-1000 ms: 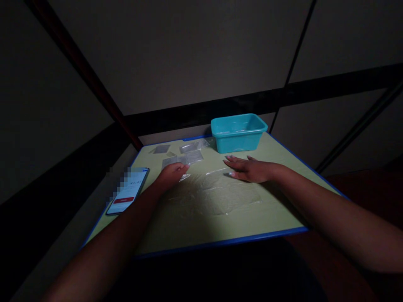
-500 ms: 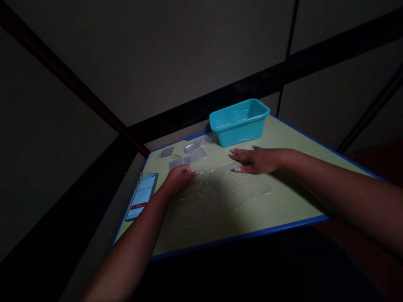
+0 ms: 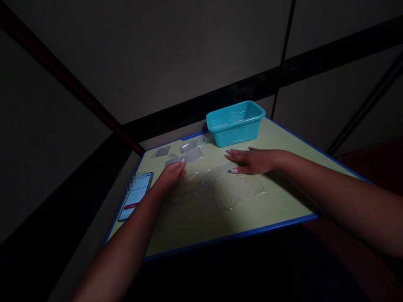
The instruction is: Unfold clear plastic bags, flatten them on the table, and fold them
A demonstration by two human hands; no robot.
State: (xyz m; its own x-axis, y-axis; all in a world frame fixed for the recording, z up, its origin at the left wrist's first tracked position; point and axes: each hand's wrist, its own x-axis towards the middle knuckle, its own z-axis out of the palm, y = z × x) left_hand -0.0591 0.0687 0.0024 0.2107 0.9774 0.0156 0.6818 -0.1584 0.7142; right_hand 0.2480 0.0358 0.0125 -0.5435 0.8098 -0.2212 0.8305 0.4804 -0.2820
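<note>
A clear plastic sheet [image 3: 223,188], creased and shiny, lies flat across the middle of the pale yellow-green table. My right hand [image 3: 252,161] rests palm down with fingers spread at the sheet's far right edge. At its far left corner, my left hand [image 3: 173,173] is closed, thumb against curled fingers; whatever is between them is too small to make out. Just beyond the left hand lie several small clear plastic packets [image 3: 194,155], some overlapping.
A turquoise plastic basket [image 3: 236,133] stands at the table's far edge, beyond my right hand. The phone [image 3: 137,195] with a lit screen lies at the left edge, beside my left forearm. Blue edging [image 3: 233,238] borders the table, and a wall rises behind it.
My left thumb has drawn in from pointing right along the sheet's far edge, and that hand has shifted slightly left and away. My right hand stays spread in the same place on the sheet.
</note>
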